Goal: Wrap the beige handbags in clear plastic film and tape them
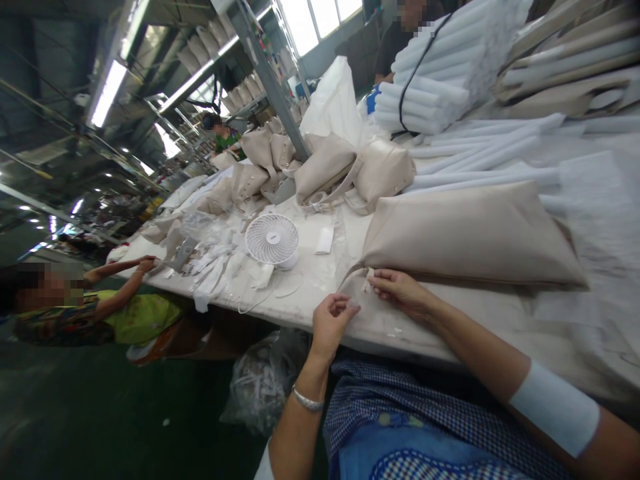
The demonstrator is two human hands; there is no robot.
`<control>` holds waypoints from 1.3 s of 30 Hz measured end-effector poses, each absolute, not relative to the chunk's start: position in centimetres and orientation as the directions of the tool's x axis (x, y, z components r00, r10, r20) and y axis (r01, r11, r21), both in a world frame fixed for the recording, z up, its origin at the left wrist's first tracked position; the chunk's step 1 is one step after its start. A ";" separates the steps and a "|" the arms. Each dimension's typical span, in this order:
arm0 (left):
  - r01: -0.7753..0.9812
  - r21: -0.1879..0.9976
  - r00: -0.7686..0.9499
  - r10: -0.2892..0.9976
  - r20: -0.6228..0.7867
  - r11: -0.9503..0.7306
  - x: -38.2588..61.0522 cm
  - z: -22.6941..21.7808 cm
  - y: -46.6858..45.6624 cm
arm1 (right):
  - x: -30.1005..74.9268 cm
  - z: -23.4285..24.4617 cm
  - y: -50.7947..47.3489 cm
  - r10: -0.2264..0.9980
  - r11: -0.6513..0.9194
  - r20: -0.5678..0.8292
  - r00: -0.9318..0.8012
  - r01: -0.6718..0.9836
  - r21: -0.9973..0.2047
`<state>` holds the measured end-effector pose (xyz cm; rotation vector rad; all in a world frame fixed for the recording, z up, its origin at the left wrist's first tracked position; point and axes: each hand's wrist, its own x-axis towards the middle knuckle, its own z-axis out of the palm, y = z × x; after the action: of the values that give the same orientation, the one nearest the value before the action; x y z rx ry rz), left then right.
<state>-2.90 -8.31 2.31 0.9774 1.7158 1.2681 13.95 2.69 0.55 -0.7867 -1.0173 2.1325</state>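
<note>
A plump beige bag lies on its side on the table in front of me. At its near left corner my right hand pinches a small pale piece, too small to name, by the bag's edge. My left hand is just to the left, over the table's front part, with fingers curled together. Beside its fingertips lies a beige strap-like part leading from the bag. Whatever the left fingertips hold, if anything, I cannot make out.
A small white fan stands left of my hands, near a white folded paper. More beige bags are heaped behind. White rolls are stacked at the back right. A co-worker works at the table's left side. A plastic sack sits below.
</note>
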 end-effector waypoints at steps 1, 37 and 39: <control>0.155 0.966 -0.407 0.904 -0.129 0.208 -2.9 2.2 -8.3 | 14.0 0.6 2.7 0.753 -0.490 -0.233 -0.616 -0.288 -0.823; 0.023 0.962 -0.322 0.913 -0.252 0.274 -2.3 2.5 -8.0 | 13.6 0.1 2.5 0.781 -0.325 -0.142 -0.608 -0.202 -0.924; 0.038 0.957 -0.323 0.909 -0.262 0.289 -2.2 2.3 -7.9 | 13.6 0.1 2.5 0.789 -0.318 -0.136 -0.600 -0.208 -0.925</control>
<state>-2.17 -7.86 2.27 0.8845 1.6254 1.1730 13.59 2.51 0.10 -0.7883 -1.2584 1.9709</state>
